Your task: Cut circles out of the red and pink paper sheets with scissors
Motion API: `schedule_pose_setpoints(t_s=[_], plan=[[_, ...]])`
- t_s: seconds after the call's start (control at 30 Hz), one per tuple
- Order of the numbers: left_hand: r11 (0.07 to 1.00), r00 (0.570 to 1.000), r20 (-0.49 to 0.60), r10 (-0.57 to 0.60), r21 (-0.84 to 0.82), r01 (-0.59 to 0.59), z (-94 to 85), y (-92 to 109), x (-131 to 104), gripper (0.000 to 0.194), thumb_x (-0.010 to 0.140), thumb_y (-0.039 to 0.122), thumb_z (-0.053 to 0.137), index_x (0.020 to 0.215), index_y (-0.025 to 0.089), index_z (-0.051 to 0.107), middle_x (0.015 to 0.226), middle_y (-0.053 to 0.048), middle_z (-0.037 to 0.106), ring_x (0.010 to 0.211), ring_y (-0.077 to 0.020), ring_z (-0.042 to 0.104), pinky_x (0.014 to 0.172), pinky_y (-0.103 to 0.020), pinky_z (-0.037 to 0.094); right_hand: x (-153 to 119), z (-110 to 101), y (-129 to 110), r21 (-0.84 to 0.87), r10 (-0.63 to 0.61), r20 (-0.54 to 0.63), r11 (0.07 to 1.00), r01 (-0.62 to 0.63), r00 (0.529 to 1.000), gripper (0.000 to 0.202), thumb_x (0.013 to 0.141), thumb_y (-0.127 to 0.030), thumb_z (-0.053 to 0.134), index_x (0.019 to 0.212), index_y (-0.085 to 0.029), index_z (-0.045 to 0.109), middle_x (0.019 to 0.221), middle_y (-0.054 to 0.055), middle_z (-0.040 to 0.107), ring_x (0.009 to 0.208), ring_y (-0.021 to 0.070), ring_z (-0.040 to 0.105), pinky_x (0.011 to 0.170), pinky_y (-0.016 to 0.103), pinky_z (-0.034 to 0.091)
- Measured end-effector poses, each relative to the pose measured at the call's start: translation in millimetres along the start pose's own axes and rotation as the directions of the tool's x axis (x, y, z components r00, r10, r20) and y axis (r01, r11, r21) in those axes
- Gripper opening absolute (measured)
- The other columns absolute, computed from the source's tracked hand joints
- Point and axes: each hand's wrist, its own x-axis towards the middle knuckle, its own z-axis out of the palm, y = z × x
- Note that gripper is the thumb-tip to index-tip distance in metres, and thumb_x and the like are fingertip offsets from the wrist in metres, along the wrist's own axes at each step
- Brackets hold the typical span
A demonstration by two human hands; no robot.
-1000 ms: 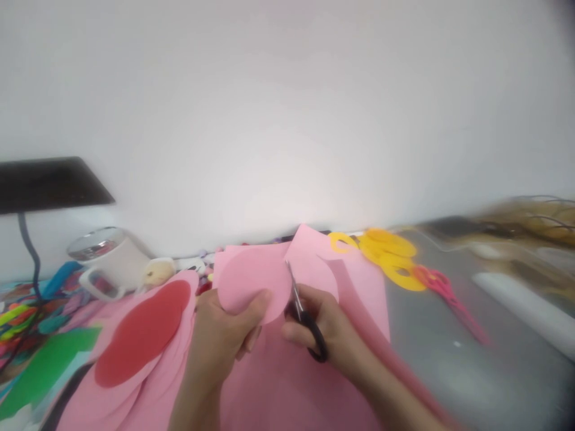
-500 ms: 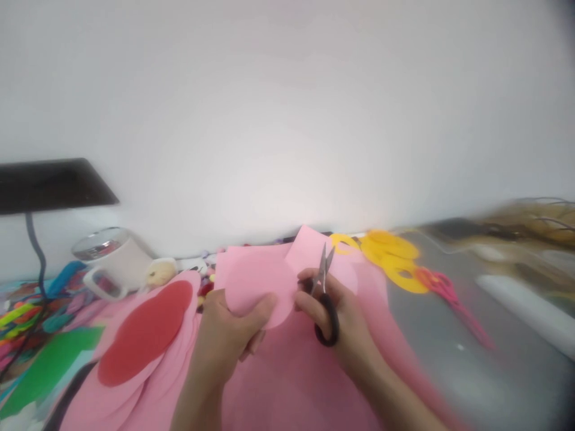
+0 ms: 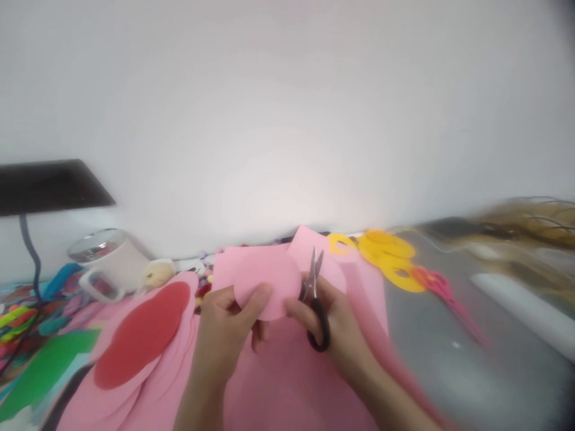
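Between thumb and fingers, my left hand (image 3: 229,326) grips a rounded pink paper cutout (image 3: 268,278) by its lower left side. My right hand (image 3: 335,314) holds black-handled scissors (image 3: 313,278), blades pointing up and slightly parted. The thumb of that hand is at the cutout's right edge; whether it pinches the paper is hard to tell. Pink sheets (image 3: 291,383) lie beneath both hands. On the left rests a stack of pink paper shapes (image 3: 121,398), topped by a red paper shape (image 3: 142,335).
A white mug (image 3: 110,263) with a shiny lid stands back left, beside colourful craft pieces (image 3: 27,314) and a green sheet (image 3: 54,368). Yellow paper rings and discs (image 3: 389,251) lie at right, near pink scissors (image 3: 449,296). A dark lamp-like panel (image 3: 49,185) overhangs the left.
My right hand with the scissors has moved a little left, closer to the cutout. The pink cutout has turned or tilted slightly in my left hand.
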Motion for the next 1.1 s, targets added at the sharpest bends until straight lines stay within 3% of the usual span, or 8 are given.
schedule_pose_setpoints(t_s=[0.1, 0.17, 0.5, 0.73, 0.97, 1.1], plan=[[1.0, 1.0, 0.019, -0.005, -0.011, 0.005, 1.3, -0.8, 0.0, 0.044, 0.076, 0.038, 0.065, 0.04, 0.017, 0.053, 0.035, 0.0, 0.051, 0.031, -0.0084, 0.043, 0.038, -0.022, 0.035, -0.4, -1.2, -0.2, 0.005, 0.007, -0.076, 1.0, -0.006, 0.997, 0.028, 0.069, -0.038, 0.076, 0.079, -0.022, 0.056, 0.063, -0.005, 0.046, 0.053, 0.0115, 0.039, 0.047, 0.024, 0.034], [0.999, 0.999, 0.032, -0.026, -0.024, 0.027, 3.2, -1.5, 0.3, 0.044, 0.077, 0.038, 0.066, 0.04, 0.016, 0.055, 0.036, -0.001, 0.053, 0.032, -0.009, 0.044, 0.038, -0.023, 0.035, -0.5, -1.3, 0.5, 0.028, 0.007, -0.066, 1.0, -0.006, 0.998, 0.029, 0.067, -0.036, 0.078, 0.08, -0.022, 0.056, 0.063, -0.005, 0.047, 0.053, 0.0112, 0.04, 0.047, 0.024, 0.034], [0.999, 0.986, -0.162, 0.029, -0.011, -0.031, 0.4, -0.6, -1.6, 0.047, 0.074, 0.037, 0.068, 0.035, 0.02, 0.049, 0.032, 0.001, 0.047, 0.029, -0.0086, 0.037, 0.034, -0.024, 0.028, 0.6, -1.3, 1.3, 0.109, 0.02, 0.215, 0.993, -0.044, 0.976, 0.041, 0.061, -0.041, 0.087, 0.074, -0.02, 0.053, 0.06, -0.005, 0.05, 0.053, 0.0103, 0.042, 0.05, 0.024, 0.038], [0.997, 0.977, -0.209, 0.046, 0.064, -0.033, 0.2, 1.1, -2.9, 0.049, 0.069, 0.038, 0.07, 0.031, 0.021, 0.045, 0.03, 0.002, 0.04, 0.031, -0.0089, 0.034, 0.035, -0.025, 0.027, 0.1, -2.5, 1.0, 0.125, 0.02, 0.265, 0.991, -0.055, 0.964, 0.045, 0.058, -0.045, 0.088, 0.073, -0.02, 0.054, 0.062, -0.004, 0.053, 0.053, 0.01, 0.043, 0.051, 0.024, 0.04], [0.998, 0.986, -0.164, 0.038, 0.051, -0.03, -1.1, 1.5, -2.4, 0.044, 0.065, 0.031, 0.074, 0.031, 0.02, 0.048, 0.03, 0.001, 0.046, 0.029, -0.0087, 0.038, 0.035, -0.024, 0.031, -0.3, -1.0, 3.0, 0.13, -0.005, 0.268, 0.991, -0.031, 0.963, 0.046, 0.059, -0.049, 0.087, 0.075, -0.02, 0.055, 0.062, -0.005, 0.052, 0.055, 0.0111, 0.044, 0.053, 0.025, 0.04], [0.999, 0.992, -0.118, 0.033, 0.043, -0.028, -0.8, 0.6, -3.0, 0.046, 0.067, 0.035, 0.072, 0.031, 0.019, 0.048, 0.029, 0.0, 0.045, 0.027, -0.0074, 0.035, 0.034, -0.024, 0.029, -0.1, -2.0, 2.9, 0.125, 0.014, 0.277, 0.991, -0.051, 0.961, 0.045, 0.06, -0.048, 0.087, 0.078, -0.019, 0.057, 0.064, -0.003, 0.055, 0.057, 0.0121, 0.047, 0.054, 0.026, 0.04]])
